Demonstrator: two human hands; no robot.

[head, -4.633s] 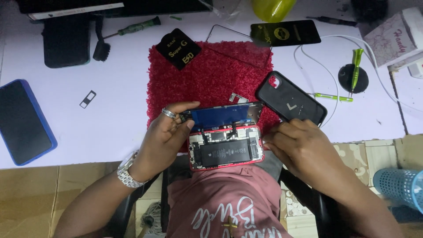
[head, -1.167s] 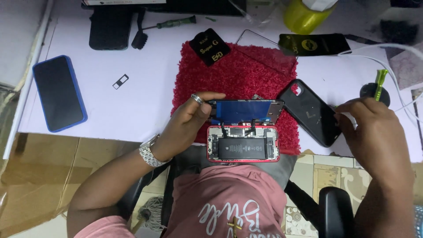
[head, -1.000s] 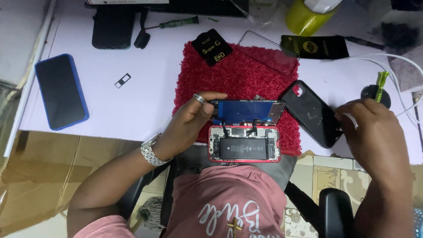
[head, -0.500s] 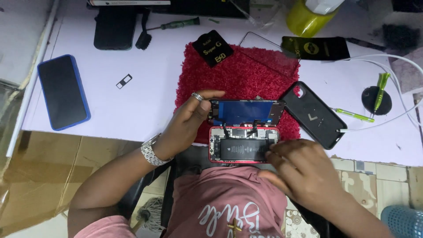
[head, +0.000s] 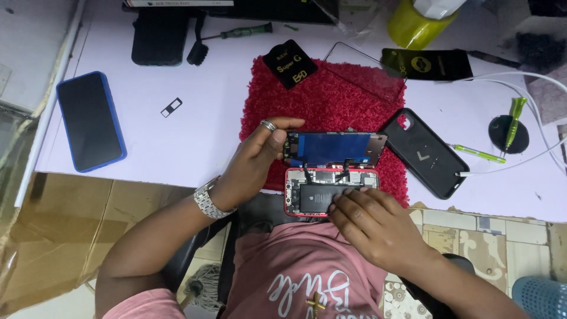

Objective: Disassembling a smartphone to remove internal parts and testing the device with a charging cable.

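At frame centre, on the red mat [head: 331, 94], the left hand [head: 251, 162] pinches the lifted screen [head: 333, 146] of the opened red phone [head: 319, 198] — the right hand [head: 375, 224] rests spread fingers on its battery, its grip holding nothing.

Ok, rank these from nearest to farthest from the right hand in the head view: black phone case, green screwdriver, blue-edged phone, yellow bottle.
From the right hand, low at the table's front edge:
1. Black phone case, just up and right, off the red mat's edge.
2. Green screwdriver, right of the case.
3. Yellow bottle, at the table's far edge.
4. Blue-edged phone, far left.
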